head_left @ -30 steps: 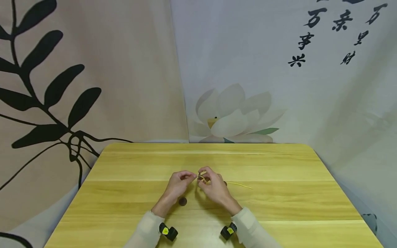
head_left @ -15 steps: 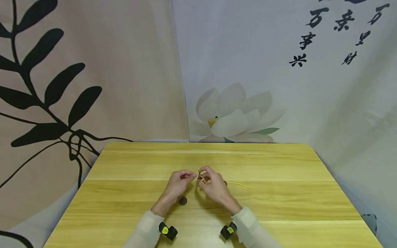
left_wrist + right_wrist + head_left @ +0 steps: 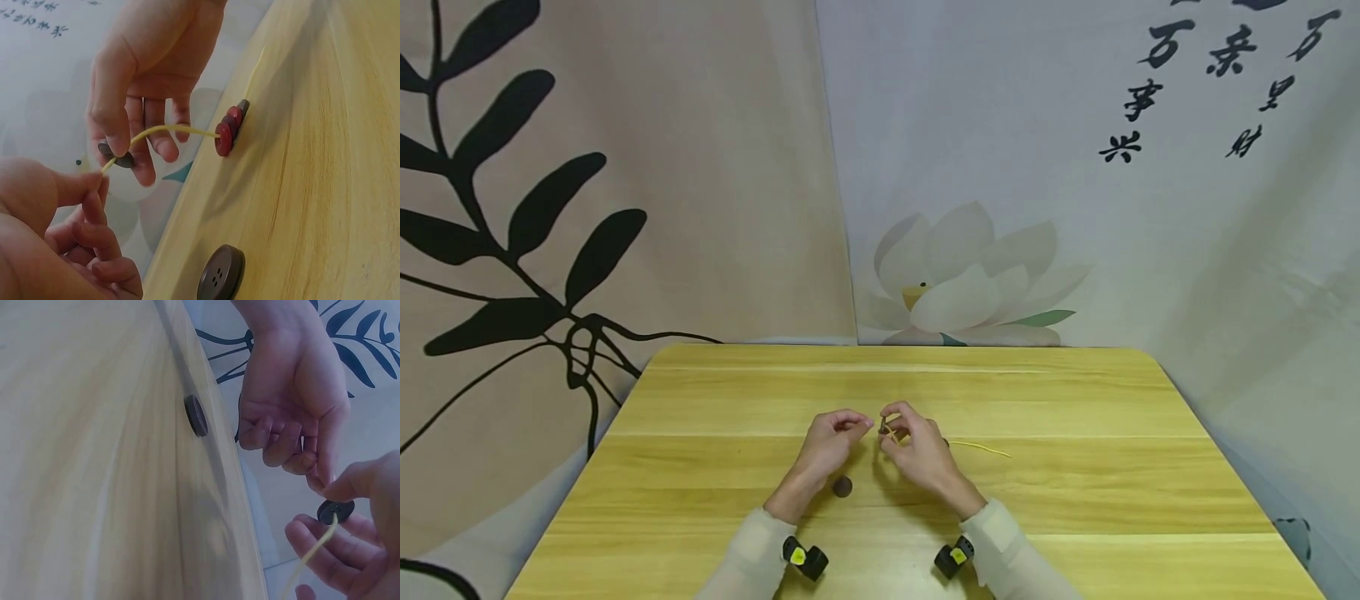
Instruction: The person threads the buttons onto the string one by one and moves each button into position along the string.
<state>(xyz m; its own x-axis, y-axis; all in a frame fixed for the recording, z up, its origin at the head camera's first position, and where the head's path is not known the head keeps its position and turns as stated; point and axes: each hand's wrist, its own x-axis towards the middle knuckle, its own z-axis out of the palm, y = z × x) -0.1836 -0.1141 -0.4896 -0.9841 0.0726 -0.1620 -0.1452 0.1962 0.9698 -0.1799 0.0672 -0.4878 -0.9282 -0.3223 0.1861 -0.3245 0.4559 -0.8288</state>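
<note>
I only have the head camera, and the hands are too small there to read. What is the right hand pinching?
Observer: The right hand pinches a dark button between thumb and fingers, and the yellow cord runs up to it.
Operator: And the left hand, is it on the same button?
Observer: No. The left hand pinches the end of the yellow cord right beside that button. Farther along the cord, a few red buttons are stacked together and rest on the table.
</note>
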